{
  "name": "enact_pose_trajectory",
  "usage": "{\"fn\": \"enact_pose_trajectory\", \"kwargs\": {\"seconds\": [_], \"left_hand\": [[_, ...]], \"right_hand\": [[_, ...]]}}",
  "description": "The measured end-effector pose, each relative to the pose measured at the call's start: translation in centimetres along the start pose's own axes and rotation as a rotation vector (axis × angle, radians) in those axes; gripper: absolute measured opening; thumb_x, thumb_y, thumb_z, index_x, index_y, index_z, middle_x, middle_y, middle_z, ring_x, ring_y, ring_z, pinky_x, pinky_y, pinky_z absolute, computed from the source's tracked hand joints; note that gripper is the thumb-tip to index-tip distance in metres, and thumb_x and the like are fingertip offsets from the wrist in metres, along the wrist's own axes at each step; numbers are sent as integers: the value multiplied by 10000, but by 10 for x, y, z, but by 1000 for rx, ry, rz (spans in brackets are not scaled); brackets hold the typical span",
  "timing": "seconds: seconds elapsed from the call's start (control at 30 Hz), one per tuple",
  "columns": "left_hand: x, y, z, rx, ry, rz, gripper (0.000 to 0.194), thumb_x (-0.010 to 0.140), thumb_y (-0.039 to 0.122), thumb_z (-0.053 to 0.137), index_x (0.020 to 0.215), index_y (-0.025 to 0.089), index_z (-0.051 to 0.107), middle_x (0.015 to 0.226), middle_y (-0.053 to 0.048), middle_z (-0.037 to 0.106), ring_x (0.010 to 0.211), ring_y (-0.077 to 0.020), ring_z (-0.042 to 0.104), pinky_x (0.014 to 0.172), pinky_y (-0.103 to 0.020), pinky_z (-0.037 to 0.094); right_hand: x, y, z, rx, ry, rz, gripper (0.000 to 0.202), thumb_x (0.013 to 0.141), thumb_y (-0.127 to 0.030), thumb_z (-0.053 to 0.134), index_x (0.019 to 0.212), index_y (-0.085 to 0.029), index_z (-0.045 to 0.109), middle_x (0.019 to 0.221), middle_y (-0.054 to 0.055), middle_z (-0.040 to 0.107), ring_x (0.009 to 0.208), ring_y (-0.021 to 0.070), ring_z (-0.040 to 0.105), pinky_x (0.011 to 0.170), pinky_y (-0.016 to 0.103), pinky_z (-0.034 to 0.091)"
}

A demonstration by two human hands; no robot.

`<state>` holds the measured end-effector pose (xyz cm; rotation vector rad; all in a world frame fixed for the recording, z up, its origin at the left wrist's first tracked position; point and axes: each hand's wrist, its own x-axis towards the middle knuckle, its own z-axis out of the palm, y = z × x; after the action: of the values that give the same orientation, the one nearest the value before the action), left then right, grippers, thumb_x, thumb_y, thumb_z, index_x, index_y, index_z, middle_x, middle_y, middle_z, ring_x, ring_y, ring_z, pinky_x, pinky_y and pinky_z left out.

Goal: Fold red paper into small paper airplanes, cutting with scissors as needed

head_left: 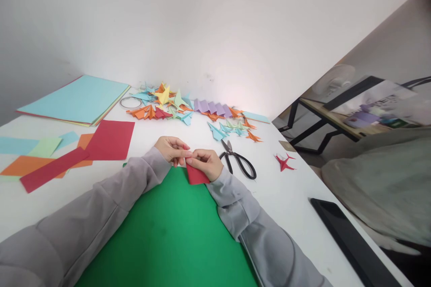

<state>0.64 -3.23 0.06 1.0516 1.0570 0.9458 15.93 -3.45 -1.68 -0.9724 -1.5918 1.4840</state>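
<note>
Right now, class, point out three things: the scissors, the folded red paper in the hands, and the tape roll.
scissors (237, 160): head view, on the black handles.
folded red paper (196, 176): head view, on its flat face below the fingers.
tape roll (131, 102): head view, on the ring's near edge.

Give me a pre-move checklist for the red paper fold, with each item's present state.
1. Both hands on the red paper: ok; left hand and right hand pinch its top edge.
2. Paper over the green sheet: ok.
3. Edges aligned: cannot tell, fingers cover them.
4. Scissors apart from the hands: ok, lying right of them.
5. Finished red piece out of the way: ok.
</note>
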Motion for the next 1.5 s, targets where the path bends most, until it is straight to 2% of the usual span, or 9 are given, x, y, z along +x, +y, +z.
{"fn": "enact_pose_trajectory", "kwargs": {"seconds": [0.1,0.4,0.57,0.73,0.9,1.13,1.3,1.4,1.5], "left_hand": [[0,-1,-1,26,-6,20,405,372,321,826,615,116,575,327,18,541,241,-86,439,260,-170,319],[0,-3,2,10,17,71,411,350,291,832,627,107,590,339,20,554,255,-92,462,261,-168,329],[2,-5,2,-21,7,79,394,423,351,802,669,100,625,324,14,542,249,-100,454,271,-190,356],[5,-9,0,-71,-15,93,401,430,381,793,666,96,640,359,-9,568,247,-117,462,252,-194,318],[7,-10,-1,-77,-38,78,395,469,403,775,672,93,638,312,-3,530,239,-124,457,254,-192,314],[6,-8,-2,-140,-55,58,373,505,387,764,686,97,614,448,-8,614,250,-116,483,250,-195,333],[7,-7,-1,-198,25,76,381,629,454,676,732,96,595,521,-22,637,273,-112,505,257,-196,342],[7,-6,0,-206,39,78,437,579,492,697,742,97,607,629,-53,674,306,-103,522,282,-205,376],[7,-9,1,-146,49,140,444,444,378,799,740,99,620,524,-5,631,300,-85,490,288,-196,371]], "right_hand": [[1,1,1,65,-8,4,287,530,-409,735,608,-170,596,488,-52,522,457,74,401,477,227,272],[1,1,1,31,64,16,240,528,-350,718,504,-164,569,430,-59,474,441,68,354,477,232,246],[2,-1,1,10,123,-7,210,528,-308,694,459,-167,554,420,-61,467,441,69,356,475,235,251],[2,0,0,31,127,11,201,515,-295,693,451,-168,550,413,-61,468,430,68,361,469,232,253],[3,-1,-1,33,117,30,201,513,-303,689,451,-169,553,408,-58,476,418,68,361,453,229,250],[2,-3,0,36,110,37,207,513,-308,689,451,-169,549,413,-56,474,423,70,366,451,228,258],[0,-2,2,4,120,22,193,521,-300,684,458,-166,560,414,-56,466,426,68,354,454,228,254],[0,-3,3,-23,139,4,179,527,-294,679,466,-164,572,427,-49,482,441,75,373,469,234,272],[0,-3,3,-55,134,-1,183,533,-296,674,462,-166,568,411,-52,461,432,74,357,460,235,262]]}}
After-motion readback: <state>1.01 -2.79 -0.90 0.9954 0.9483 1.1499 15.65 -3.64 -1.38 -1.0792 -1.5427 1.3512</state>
